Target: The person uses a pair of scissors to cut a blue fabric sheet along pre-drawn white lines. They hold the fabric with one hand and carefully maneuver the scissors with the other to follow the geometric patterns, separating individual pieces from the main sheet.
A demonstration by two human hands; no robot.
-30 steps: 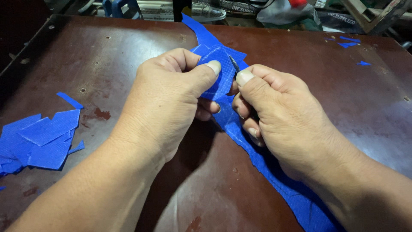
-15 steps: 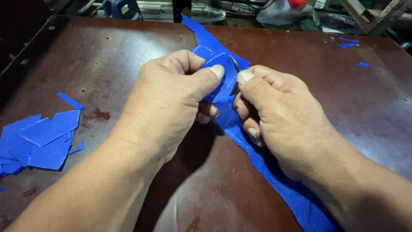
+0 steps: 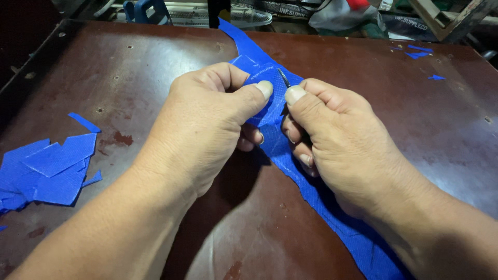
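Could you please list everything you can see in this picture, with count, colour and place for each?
blue fabric strip: one, blue, runs from the table's far edge to the near right, pinched by both hands.
small metal blade: one, silver-grey, tip shows above the right thumb, against the strip.
pile of blue offcuts: several pieces, blue, left side of the table.
small blue scraps: a few, blue, far right of the table.
table: one, dark reddish-brown, worn, under everything.
clutter: mixed colours, behind the table's far edge; too indistinct to tell.
left hand: one, grips the strip with thumb on top.
right hand: one, holds the blade at the strip.
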